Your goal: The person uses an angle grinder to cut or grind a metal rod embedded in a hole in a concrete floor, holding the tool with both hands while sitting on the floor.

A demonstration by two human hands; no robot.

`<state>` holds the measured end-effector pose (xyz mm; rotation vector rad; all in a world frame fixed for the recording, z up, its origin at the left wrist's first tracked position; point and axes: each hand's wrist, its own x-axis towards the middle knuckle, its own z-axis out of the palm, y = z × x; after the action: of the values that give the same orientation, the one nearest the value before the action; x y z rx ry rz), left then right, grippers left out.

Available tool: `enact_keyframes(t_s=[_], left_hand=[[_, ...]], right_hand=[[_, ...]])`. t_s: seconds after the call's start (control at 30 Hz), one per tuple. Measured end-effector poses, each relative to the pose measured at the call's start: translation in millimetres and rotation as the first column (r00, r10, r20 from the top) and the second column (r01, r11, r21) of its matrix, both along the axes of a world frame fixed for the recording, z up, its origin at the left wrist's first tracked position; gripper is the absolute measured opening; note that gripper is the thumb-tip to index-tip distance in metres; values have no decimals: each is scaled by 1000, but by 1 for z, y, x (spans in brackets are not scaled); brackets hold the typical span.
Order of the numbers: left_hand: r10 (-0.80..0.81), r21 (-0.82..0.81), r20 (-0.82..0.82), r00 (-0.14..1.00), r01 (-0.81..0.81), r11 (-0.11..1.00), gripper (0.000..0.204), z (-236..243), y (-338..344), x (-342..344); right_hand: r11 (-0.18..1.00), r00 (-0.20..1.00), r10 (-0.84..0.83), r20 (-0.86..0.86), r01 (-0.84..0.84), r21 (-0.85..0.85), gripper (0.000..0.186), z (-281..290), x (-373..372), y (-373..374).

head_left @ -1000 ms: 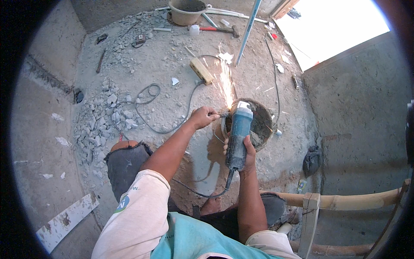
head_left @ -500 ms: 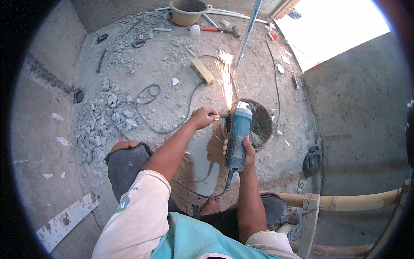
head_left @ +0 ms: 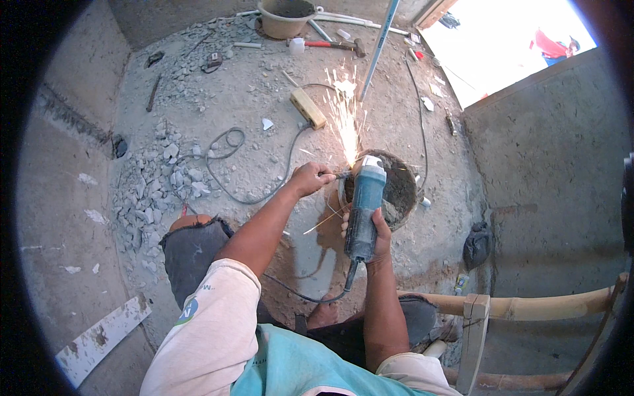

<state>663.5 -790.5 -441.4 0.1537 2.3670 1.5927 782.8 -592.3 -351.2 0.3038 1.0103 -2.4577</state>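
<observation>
from my remote view, the right hand point(head_left: 379, 236) is wrapped around the grinder point(head_left: 365, 218), above the left side of the bucket point(head_left: 414, 208); the left hand point(head_left: 312, 180) pinches a slim dark piece point(head_left: 344, 175) beside the grinder's head point(head_left: 372, 162); a loose pinch could, i judge, let the piece kick; flying sparks point(head_left: 347, 125) could burn the nearby bare fingers; the grinder's long axis runs away from the body, leaning slightly right, head foremost, cord point(head_left: 352, 274) end nearest.

Lettering point(head_left: 208, 288) and a round emblem point(head_left: 187, 311) mark the white sleeve point(head_left: 211, 330), with illegible print point(head_left: 262, 357) on the teal shirt point(head_left: 307, 363).
</observation>
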Motion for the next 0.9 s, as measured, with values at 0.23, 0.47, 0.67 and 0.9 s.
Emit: enact_keyframes(t_s=[0.23,0.47,0.67,0.9], left_hand=[[-30,-26,21,999,31,999,27,-1,-1,-2],[9,4,33,999,-9,1000,26,-10,0,-1],[-13,42,-39,999,14,999,25,-11,3,0],[-37,119,149,988,19,993,24,1,7,5]], right_hand=[[999,999,-37,-10,37,-16,61,3,1,2],[1000,1000,3,9,-3,-3,61,0,3,2],[998,998,-47,-42,48,38,67,5,1,11],[996,994,-89,-62,89,-15,70,17,2,4]])
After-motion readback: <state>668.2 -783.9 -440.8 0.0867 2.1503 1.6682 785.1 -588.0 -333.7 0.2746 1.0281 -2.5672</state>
